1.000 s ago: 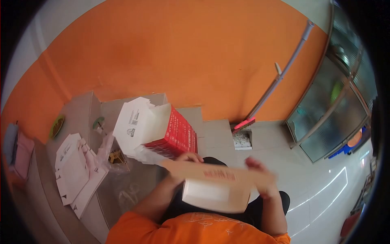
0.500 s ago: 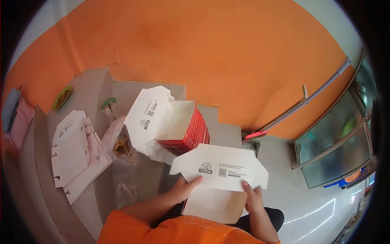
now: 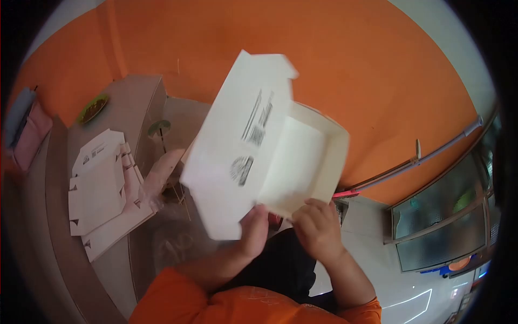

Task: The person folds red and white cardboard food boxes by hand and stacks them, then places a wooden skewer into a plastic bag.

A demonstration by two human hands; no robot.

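White printed cardboard takeaway box (image 3: 259,146) is raised before the orange wall (image 3: 334,59), lid flap open, motion-blurred. Left hand (image 3: 253,229) pinches its lower flap edge; right hand (image 3: 318,227) grips the tray's bottom corner. Likely mid-folding; next calls for tucking flaps squarely. Flat white box blanks (image 3: 102,189) lie left

Raised open white box (image 3: 259,146) fills the middle of my view, blocking the way ahead of my hands. To my left, a stack of flat boxes (image 3: 102,189) covers the desk (image 3: 54,254); a plastic bag (image 3: 162,173) lies beside it. The tiled floor (image 3: 377,259) to my right is open.
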